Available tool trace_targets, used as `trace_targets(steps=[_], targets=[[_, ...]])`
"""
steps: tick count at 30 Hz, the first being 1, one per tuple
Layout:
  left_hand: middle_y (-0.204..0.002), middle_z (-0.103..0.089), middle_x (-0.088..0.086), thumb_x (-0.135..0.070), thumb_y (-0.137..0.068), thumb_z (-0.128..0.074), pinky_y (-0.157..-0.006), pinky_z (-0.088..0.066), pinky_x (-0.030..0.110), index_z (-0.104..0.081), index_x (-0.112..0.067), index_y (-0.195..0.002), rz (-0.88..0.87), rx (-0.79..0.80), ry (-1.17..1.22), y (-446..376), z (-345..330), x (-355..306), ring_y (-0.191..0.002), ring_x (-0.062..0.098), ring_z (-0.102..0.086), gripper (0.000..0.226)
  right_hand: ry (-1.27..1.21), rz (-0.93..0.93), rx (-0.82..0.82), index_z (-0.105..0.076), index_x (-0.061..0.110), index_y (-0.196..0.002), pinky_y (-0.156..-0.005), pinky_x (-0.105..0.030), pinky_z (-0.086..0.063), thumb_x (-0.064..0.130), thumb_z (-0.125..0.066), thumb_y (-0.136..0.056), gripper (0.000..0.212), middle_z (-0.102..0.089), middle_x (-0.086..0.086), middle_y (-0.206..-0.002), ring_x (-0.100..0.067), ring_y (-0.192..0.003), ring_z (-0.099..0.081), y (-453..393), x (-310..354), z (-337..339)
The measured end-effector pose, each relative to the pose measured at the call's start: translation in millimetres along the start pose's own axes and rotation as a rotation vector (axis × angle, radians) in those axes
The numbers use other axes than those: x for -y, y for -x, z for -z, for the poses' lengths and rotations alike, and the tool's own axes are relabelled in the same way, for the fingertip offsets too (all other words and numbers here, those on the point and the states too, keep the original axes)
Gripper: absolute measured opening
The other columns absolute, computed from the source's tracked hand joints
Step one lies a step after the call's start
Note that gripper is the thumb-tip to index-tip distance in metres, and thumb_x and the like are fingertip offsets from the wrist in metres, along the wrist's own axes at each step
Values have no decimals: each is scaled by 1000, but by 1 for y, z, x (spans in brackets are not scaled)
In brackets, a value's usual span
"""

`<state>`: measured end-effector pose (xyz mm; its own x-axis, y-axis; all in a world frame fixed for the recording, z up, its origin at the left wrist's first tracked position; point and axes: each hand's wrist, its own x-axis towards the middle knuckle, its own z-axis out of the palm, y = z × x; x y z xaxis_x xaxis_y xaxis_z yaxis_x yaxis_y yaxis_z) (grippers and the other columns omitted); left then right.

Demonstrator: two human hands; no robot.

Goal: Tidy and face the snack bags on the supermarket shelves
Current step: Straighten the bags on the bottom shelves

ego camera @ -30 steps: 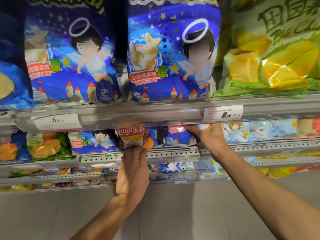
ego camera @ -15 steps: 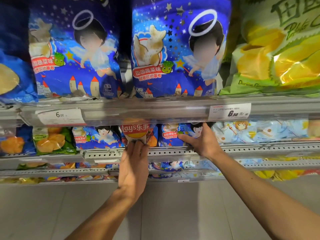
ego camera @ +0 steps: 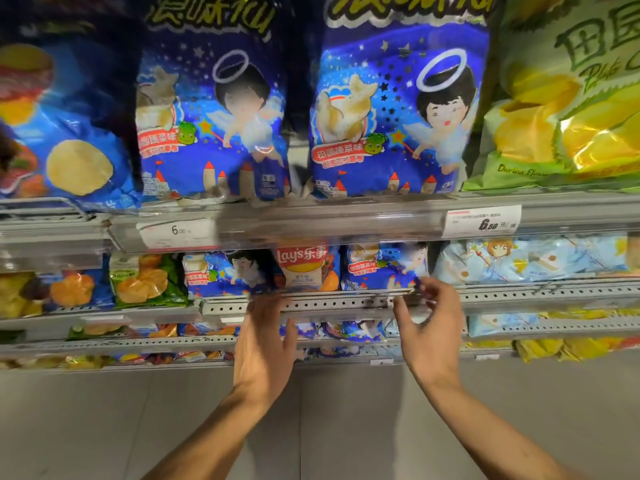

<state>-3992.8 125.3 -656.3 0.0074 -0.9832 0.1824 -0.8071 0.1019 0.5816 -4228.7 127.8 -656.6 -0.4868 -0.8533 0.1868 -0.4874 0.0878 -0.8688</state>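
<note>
A small white and red Lay's bag [ego camera: 304,268] stands face-out on the second shelf, between two small blue angel bags [ego camera: 379,268] [ego camera: 225,273]. My left hand [ego camera: 265,341] is just below the Lay's bag, in front of the perforated shelf rail [ego camera: 339,303]. Its fingers are straight and point up, and it holds nothing. My right hand [ego camera: 429,327] hovers at the rail under the right blue angel bag, fingers loosely curled near the bag's lower right corner, with nothing gripped. Motion blur hides whether the fingertips touch the bag.
On the top shelf stand two large blue angel bags [ego camera: 214,126] [ego camera: 398,116], a green durian bag [ego camera: 571,98] and a blue crisp bag [ego camera: 69,150]. Price tags [ego camera: 483,221] [ego camera: 176,232] sit on the top rail. Pale blue bags [ego camera: 526,259] lie right, a green bag [ego camera: 145,278] left.
Both hands have drawn back and down from the second shelf. The left has let go of the Lay's bag and the right has come off the blue angel bag.
</note>
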Motion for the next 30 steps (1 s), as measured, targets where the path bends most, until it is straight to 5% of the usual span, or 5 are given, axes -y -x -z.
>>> trace_targets(steps=[7,11,16,21,30], targets=[[-104,-62,7,-7,-90,-62,-81,-45,31,-64,-8,-106,125,-189,89,-11,51,68,-93,22,-56,16,-166,-22,190,-59,10,-124,-99,-36,-51,8,-80,-84,45,-65,-4,-112,-22,-103,-66,44,46,-60],[-104,-60,6,-5,-89,-67,-77,-34,10,-63,-5,-106,140,-250,132,-21,78,97,-93,15,-51,17,-169,-71,188,-55,20,-132,-98,-23,-46,24,-85,-81,60,-62,16,-115,-3,-106,-62,44,67,-89],[-122,-60,5,-23,-94,-65,-94,-48,36,-59,-13,-128,210,-97,233,-41,92,113,-112,22,-57,36,-196,-51,195,-58,34,-119,-87,-11,-50,27,-89,-75,54,-68,23,-109,4,-100,-65,33,77,-103],[-118,-65,1,-31,-82,-79,-95,-51,35,-56,-17,-126,210,25,379,-71,90,111,-109,17,-61,52,-174,-85,280,-52,32,-115,-78,-8,-51,37,-92,-64,64,-68,16,-105,7,-96,-65,14,73,-116],[-106,-56,-26,-35,-55,-96,-74,-38,-7,-42,-30,-122,227,74,479,-106,61,131,-89,-29,-51,86,-123,-68,272,-50,32,-101,-62,-5,-51,28,-97,-62,62,-69,9,-93,12,-78,-66,-17,61,-139]])
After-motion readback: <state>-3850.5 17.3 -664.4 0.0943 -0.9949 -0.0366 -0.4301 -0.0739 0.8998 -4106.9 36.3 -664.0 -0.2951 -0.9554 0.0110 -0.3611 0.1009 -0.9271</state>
